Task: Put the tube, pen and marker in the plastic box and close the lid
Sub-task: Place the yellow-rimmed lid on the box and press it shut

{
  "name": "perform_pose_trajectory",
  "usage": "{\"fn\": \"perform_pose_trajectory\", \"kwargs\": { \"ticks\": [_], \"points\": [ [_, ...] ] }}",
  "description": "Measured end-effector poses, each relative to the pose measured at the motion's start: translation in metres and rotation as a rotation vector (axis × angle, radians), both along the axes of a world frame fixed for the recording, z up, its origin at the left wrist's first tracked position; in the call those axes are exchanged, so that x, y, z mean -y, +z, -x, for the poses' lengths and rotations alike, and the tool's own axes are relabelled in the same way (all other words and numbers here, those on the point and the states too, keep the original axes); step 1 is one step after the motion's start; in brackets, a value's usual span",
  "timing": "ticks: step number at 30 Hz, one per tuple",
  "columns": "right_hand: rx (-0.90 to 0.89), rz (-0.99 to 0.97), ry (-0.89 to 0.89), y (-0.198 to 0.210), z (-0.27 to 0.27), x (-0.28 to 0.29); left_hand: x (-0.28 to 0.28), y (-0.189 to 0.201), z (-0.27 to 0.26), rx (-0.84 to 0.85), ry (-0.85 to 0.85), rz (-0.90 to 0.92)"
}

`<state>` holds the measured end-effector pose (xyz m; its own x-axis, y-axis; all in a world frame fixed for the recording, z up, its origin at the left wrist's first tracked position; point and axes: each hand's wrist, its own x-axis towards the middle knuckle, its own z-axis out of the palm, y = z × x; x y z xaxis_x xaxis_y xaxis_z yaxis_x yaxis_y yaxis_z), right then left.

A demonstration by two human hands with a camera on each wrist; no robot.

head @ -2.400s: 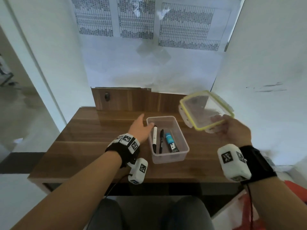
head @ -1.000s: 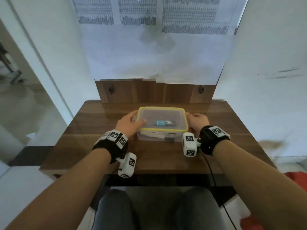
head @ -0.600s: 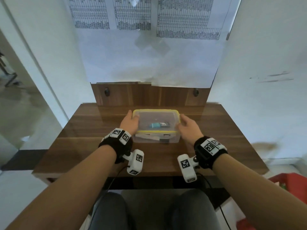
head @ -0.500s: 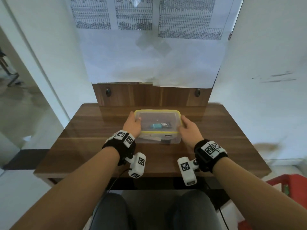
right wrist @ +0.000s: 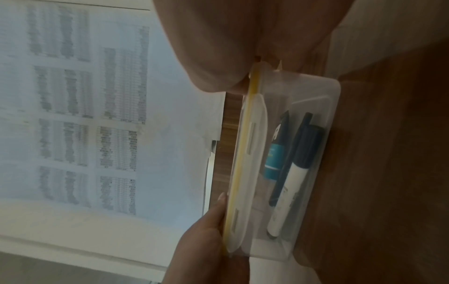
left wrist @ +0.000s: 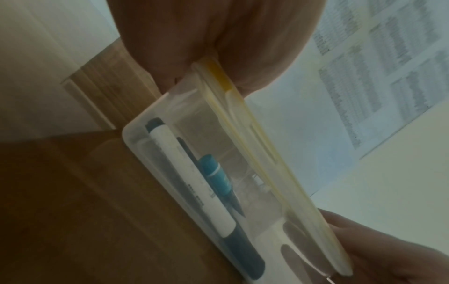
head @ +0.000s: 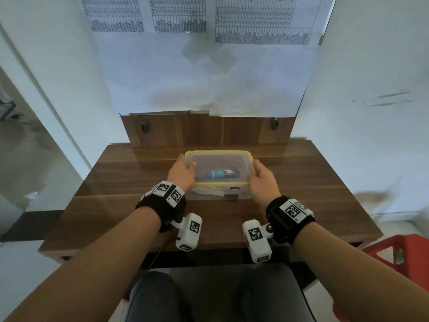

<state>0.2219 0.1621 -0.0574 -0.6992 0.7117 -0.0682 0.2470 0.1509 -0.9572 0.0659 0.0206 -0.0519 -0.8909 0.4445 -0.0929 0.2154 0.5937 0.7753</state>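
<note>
Your left hand (head: 182,174) holds the left end of the clear plastic box (head: 219,194), with the thumb curled over the yellow-edged lid (head: 218,154). Your right hand (head: 262,180) holds the right end the same way, thumb on top and fingers down the side. The lid sits on the box, which rests on the wooden table (head: 116,201). Inside lie the blue tube (head: 217,174), the dark pen (right wrist: 289,161) and the white marker (right wrist: 291,192), side by side.

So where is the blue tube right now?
The blue tube lies inside the clear plastic box at the middle of the wooden table, under the yellow-rimmed lid, beside the pen and marker.
</note>
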Motion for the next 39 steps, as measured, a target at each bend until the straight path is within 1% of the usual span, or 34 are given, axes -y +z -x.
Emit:
{"fn": "perform_pose_trajectory", "kwargs": {
  "ticks": [5, 11, 15, 19, 26, 31, 33, 35, 39],
  "points": [
    [-0.006, -0.100, -0.025, 0.000, -0.008, -0.006, -0.002, -0.004, -0.007, -0.035, -0.046, 0.020],
    [-0.054, -0.076, -0.056, -0.005, -0.012, -0.003, -0.001, 0.000, -0.012, -0.036, -0.034, -0.006],
    [-0.061, -0.031, -0.049, -0.010, -0.014, -0.001, -0.002, -0.004, -0.016, 0.016, -0.025, -0.057],
    [-0.054, -0.040, -0.095, -0.015, -0.011, 0.001, -0.004, -0.007, -0.014, 0.057, -0.005, -0.105],
    [-0.116, 0.071, -0.143, -0.013, -0.010, 0.002, -0.004, -0.011, -0.013, 0.172, 0.073, -0.280],
    [-0.090, 0.096, -0.064, -0.009, -0.014, 0.003, -0.001, -0.008, -0.013, 0.165, 0.011, -0.257],
    [-0.081, 0.098, -0.048, -0.006, -0.010, 0.006, -0.004, -0.007, -0.011, 0.153, 0.035, -0.243],
    [-0.067, 0.071, -0.062, -0.005, -0.004, 0.007, -0.009, -0.005, -0.009, 0.170, 0.051, -0.266],
    [0.001, 0.015, -0.038, -0.003, 0.000, 0.004, -0.009, -0.006, -0.006, 0.239, 0.126, -0.296]
  ]
}}
